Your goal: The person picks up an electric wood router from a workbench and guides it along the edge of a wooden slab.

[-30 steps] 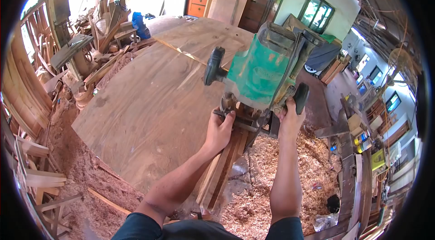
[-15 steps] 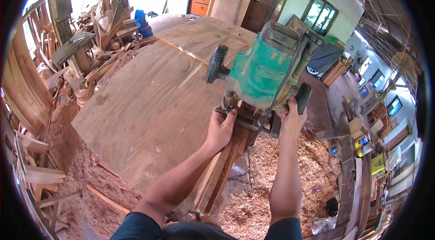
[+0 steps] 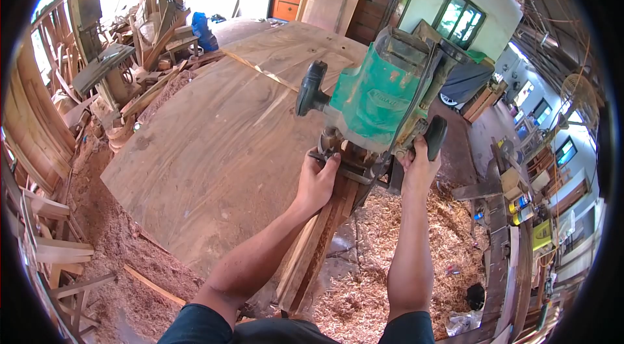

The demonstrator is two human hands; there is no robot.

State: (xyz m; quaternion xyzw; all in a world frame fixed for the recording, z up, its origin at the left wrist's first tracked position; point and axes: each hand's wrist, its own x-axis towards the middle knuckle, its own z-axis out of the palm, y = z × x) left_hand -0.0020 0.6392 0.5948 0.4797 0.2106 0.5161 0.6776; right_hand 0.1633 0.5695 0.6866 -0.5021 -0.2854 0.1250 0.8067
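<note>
- Green router [image 3: 380, 100]: between and just beyond the hands
- Left hand [image 3: 319, 178]: clamped on its lower edge
- Right hand [image 3: 419, 165]: clamped on its opposite side
- Wooden piece [image 3: 316, 246]: under it, between the hands

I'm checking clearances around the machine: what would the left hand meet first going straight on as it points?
Probably the round metal fitting low on the green power tool, just ahead of the left hand; depth is hard to judge from this one view.
</note>
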